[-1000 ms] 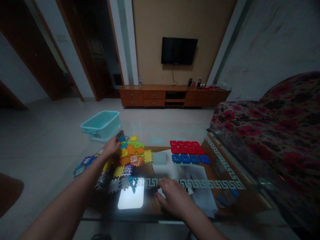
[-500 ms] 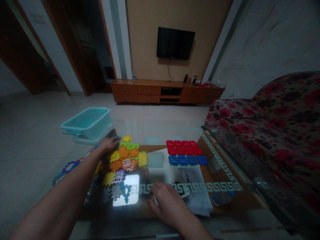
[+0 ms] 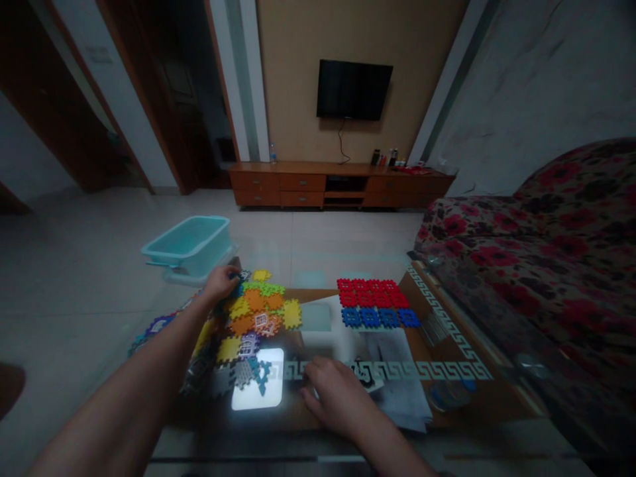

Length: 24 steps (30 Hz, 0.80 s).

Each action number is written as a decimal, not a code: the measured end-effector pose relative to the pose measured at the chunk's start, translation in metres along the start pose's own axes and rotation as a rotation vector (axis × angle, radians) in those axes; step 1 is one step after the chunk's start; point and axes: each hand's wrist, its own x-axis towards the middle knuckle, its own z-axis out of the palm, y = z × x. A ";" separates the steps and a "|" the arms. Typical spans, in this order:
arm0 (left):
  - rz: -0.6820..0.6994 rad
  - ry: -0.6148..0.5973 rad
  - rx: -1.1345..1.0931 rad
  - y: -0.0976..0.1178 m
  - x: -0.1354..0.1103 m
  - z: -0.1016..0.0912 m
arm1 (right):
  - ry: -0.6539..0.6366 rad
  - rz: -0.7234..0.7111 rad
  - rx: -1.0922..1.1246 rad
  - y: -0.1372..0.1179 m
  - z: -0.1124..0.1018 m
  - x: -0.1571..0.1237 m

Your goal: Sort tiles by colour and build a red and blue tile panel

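My left hand (image 3: pixel 221 282) reaches to the far side of a heap of interlocking plastic tiles. Its fingers are closed on a dark tile, mostly hidden by the hand. Around it lie yellow (image 3: pixel 262 274), green and orange tiles (image 3: pixel 254 300), some with window shapes. Nearer me are a purple window tile (image 3: pixel 249 344) and a teal tile (image 3: pixel 262 375). My right hand (image 3: pixel 334 396) rests on the glass tabletop beside some papers, thumb apart and fingers loosely bent, holding nothing visible. Beyond it, red tiles (image 3: pixel 372 293) and blue tiles (image 3: pixel 380 317) stand joined in neat rows.
Papers (image 3: pixel 392 371) show at the right of the glass table, near a bottle (image 3: pixel 450 395). A turquoise tub (image 3: pixel 191 246) stands on the floor beyond the heap. A flowered sofa (image 3: pixel 501 245) is on the right; a low cabinet (image 3: pixel 298 185) is under a television (image 3: pixel 354 90).
My left hand has lifted slightly and its fingers have drawn together at the heap's far edge. My right hand has stayed in place. The whole view has shifted a little.
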 end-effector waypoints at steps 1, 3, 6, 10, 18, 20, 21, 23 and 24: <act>-0.018 0.023 -0.046 0.004 -0.003 -0.002 | 0.004 -0.006 -0.003 0.000 0.000 0.000; -0.050 0.071 -0.147 0.013 -0.012 -0.005 | 0.009 -0.015 -0.008 0.001 -0.001 0.001; -0.076 0.109 -0.312 0.027 -0.033 -0.008 | 0.010 -0.024 -0.016 0.002 -0.002 0.000; -0.054 0.055 -0.496 0.049 -0.075 -0.012 | 0.056 -0.052 -0.002 0.003 -0.005 -0.006; -0.025 -0.307 -0.808 0.114 -0.179 -0.023 | 0.297 -0.060 0.286 0.013 -0.012 -0.013; 0.007 -0.384 -0.762 0.123 -0.199 -0.022 | 0.327 -0.047 0.349 0.019 -0.012 -0.011; 0.030 -0.424 -0.753 0.126 -0.208 -0.020 | 0.321 -0.039 0.382 0.022 -0.012 -0.011; 0.088 -0.495 -0.755 0.125 -0.225 -0.016 | 0.272 -0.038 0.459 0.026 -0.011 -0.011; 0.133 -0.549 -0.730 0.124 -0.233 -0.013 | 0.237 -0.046 0.495 0.027 -0.010 -0.011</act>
